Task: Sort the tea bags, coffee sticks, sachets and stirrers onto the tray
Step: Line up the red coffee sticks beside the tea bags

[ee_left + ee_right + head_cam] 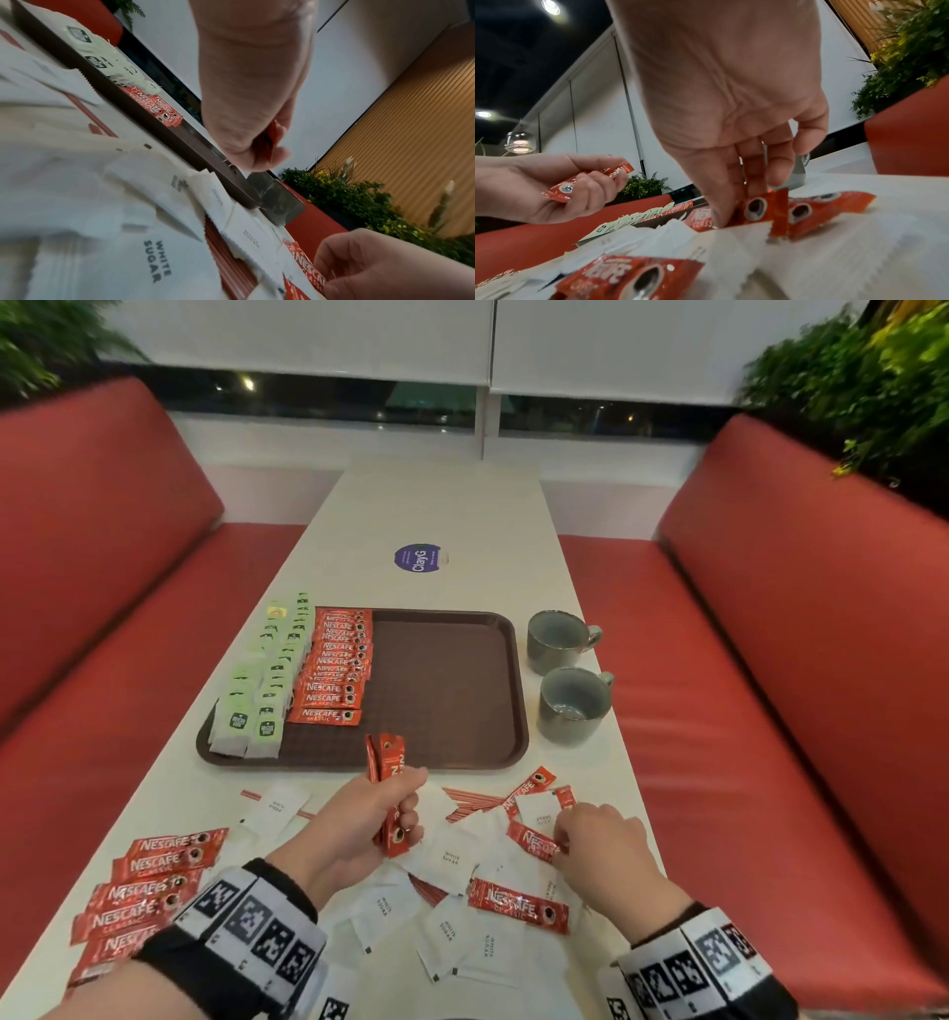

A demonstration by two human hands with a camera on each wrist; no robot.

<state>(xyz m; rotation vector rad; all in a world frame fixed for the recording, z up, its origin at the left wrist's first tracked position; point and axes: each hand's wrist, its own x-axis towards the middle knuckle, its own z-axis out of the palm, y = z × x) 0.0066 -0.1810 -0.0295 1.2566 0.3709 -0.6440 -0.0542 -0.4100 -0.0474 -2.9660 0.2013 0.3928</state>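
Two hands work over the white worktop (pixel 436 505). In the head view, the left hand (pixel 359 819) has its grip closed round a few upright red coffee sticks (pixel 390 762) near the front edge of the brown plastic tray (pixel 447 690), whose left side carries green tea bags (pixel 267 680) and rows of red sticks (pixel 336 665). The right hand (pixel 601 845) pinches a red stick (pixel 531 839) among white sugar sachets (pixel 452 855) and red-striped stirrers (pixel 472 801).

Left wrist view: curled fingers (pixel 257 158) clamp the red sticks.

Right wrist view: fingertips (pixel 718 213) grip that stick on the sachets.

left grip (pixel 359 819): holds coffee sticks (pixel 388 783) | right grip (pixel 598 839): pinches stick (pixel 531 839) | tray (pixel 462 701): half-filled
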